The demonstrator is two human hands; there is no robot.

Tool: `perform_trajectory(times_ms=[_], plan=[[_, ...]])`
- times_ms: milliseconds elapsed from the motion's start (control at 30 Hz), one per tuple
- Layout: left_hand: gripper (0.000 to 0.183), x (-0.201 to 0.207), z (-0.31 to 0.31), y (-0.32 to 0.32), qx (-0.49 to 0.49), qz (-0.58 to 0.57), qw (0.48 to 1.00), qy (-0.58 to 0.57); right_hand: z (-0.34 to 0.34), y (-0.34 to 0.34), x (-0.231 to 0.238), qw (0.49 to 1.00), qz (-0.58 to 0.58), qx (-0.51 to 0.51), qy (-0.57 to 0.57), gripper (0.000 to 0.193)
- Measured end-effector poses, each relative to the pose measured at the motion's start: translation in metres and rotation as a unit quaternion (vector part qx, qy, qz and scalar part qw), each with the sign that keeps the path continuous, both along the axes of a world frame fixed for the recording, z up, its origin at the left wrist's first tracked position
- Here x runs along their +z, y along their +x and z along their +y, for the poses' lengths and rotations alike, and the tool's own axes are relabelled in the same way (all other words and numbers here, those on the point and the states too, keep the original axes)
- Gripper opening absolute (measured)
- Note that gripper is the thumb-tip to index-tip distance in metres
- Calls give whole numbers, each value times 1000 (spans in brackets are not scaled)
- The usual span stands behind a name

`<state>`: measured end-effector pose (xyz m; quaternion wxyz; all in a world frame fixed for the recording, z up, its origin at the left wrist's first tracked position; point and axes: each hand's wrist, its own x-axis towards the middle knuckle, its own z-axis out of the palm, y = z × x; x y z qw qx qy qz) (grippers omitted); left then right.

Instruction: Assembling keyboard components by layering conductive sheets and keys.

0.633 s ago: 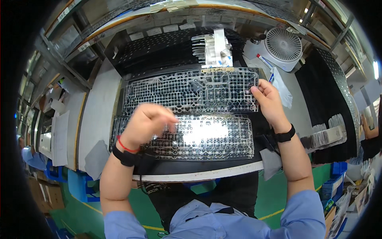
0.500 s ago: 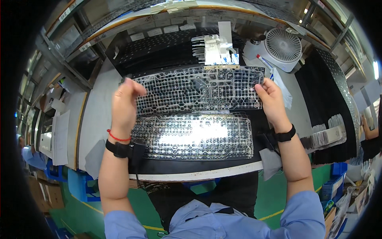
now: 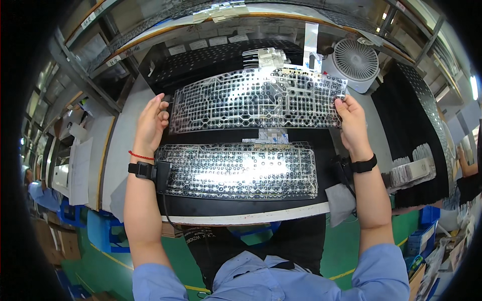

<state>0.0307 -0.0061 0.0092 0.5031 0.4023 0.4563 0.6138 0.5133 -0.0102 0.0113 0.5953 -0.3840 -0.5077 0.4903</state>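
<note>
A clear keyboard membrane sheet (image 3: 241, 100), patterned with dark dots and silvery traces, is held raised and slightly bowed over the bench. My right hand (image 3: 351, 115) pinches its right edge between thumb and fingers. Just beside its left edge is my left hand (image 3: 151, 120), fingers loosely bent and apart, with nothing visible in them. A pale strip (image 3: 311, 42) stands up from the sheet's far edge. Nearer to me, a second keyboard membrane sheet (image 3: 236, 173) lies flat on the black work surface (image 3: 251, 206), glaring under the light. A printed tab (image 3: 272, 135) shows at its far edge.
Behind the raised sheet are a stack of pale strips (image 3: 271, 57) and a black perforated panel (image 3: 201, 62). A white fan (image 3: 355, 59) stands at the back right. More pale strips (image 3: 412, 169) lie on black sheets at right. A shelf (image 3: 281, 12) spans the far side.
The raised sheet has moved right and away from me, uncovering the tab of the lower sheet. My right hand moved right with it; my left hand shifted slightly left, its fingers now more bent.
</note>
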Motion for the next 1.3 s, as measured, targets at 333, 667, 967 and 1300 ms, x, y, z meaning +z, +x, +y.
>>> perform_trajectory(times_ms=[333,667,967,1300], plan=[[49,-12,2,4,19,111,990,-86,3,-2,-4,995,-63,-55,47,14],[26,-9,5,5,-54,63,997,4,0,-4,1,998,-39,-46,36,15],[22,-10,7,-3,-41,54,997,29,0,-3,5,999,32,-28,5,21],[25,-11,8,-6,-26,21,999,38,-4,-6,8,999,29,-12,-13,20]])
